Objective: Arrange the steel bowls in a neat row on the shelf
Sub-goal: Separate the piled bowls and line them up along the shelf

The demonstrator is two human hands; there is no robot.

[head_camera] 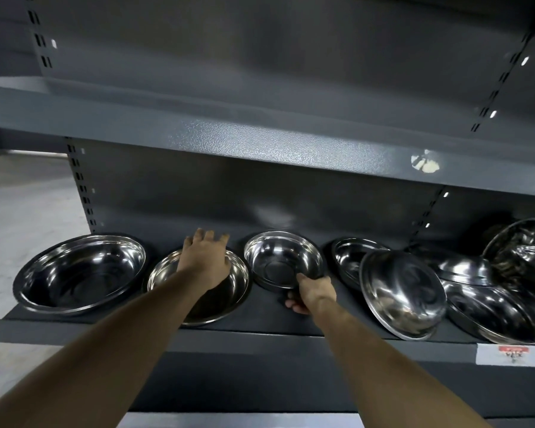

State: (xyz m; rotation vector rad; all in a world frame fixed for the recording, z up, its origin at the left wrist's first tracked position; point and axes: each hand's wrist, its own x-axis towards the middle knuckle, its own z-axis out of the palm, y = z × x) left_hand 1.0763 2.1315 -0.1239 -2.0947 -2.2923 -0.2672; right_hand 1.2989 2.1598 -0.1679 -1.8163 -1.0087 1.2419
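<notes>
Steel bowls stand on a dark grey shelf (260,319). A large bowl (81,273) sits at the far left. Beside it is a second bowl (226,301), over which my left hand (206,257) reaches with fingers spread, touching its far rim. My right hand (311,295) grips the near rim of a smaller third bowl (283,262), thumb inside, fingers underneath, and this bowl is tilted towards me. Another bowl (351,257) lies further right, partly hidden behind a bowl (402,293) that leans on its edge.
A jumbled pile of several bowls (507,285) fills the right end of the shelf. An upper shelf (260,140) overhangs close above. A price label (513,353) sits on the front lip at right. Pale floor (19,217) shows at left.
</notes>
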